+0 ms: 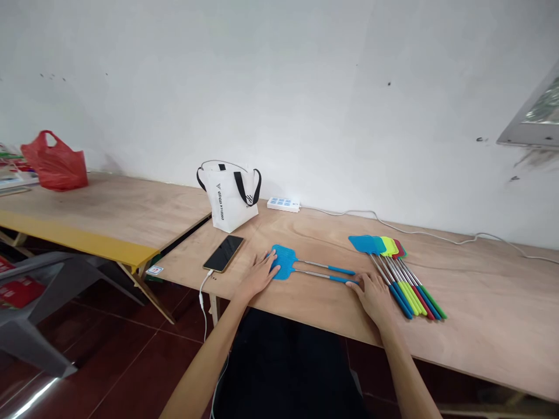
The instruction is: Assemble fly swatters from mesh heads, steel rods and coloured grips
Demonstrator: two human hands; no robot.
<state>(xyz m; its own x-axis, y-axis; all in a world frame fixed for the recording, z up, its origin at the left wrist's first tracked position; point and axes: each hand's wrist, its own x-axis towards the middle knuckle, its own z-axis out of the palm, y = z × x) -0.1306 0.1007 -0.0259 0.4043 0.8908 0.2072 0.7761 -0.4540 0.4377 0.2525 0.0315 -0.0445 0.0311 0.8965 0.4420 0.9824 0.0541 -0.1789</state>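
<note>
Left grip (261, 273) covers part of the outer margin of 2 overlapping blue swatters (285, 262); right grip (374, 295) masks the nearer handle's end. Fanned pile (388, 245): heads overlap, green one mostly hidden behind red. Power strip (283, 204): labels too small to read. Corner sticker (154, 270), likewise. Red bag (59, 166): contents hidden. Wall frame (535, 119) cut by right edge; grey chair (32, 326) by left.

From here the wall (279, 87) looks evenly bright, shadows faint and soft; the floor (122, 349) lies dim, white glare streaking its left; the view's edges stretch and blur.
</note>
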